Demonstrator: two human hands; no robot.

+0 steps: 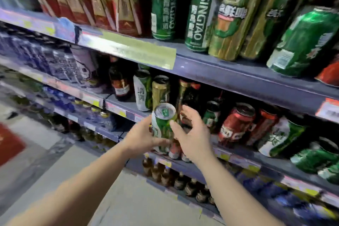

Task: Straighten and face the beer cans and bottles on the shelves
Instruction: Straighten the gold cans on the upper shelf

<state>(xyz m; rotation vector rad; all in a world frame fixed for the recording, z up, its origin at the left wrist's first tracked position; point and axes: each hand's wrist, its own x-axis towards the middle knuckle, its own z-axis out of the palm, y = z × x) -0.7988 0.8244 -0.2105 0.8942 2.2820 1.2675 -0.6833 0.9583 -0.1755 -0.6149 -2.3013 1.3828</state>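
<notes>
Beer cans and bottles crowd the shelves in front of me, and I am in the middle of facing one of them: a green-and-white can that I hold up in front of the middle shelf's edge, clear of the row behind it. Starting at the left, my left hand wraps around the can's lower body, fingers curled under it and thumb along the side. The can sits upright with a slight tilt, silver lid and pull tab towards me, white printing running down its left side over green. To its right, my right hand is spread, fingers loosely fanned; the thumb tip touches the can's upper right side and the other fingers reach past it towards the dark bottles and a red can on the shelf. I judge the step to be turning this can label-out. Next it needs a free spot at the shelf front beside the white-and-green can and the gold can, set down upright and flush. Blur hides the label's detail.
</notes>
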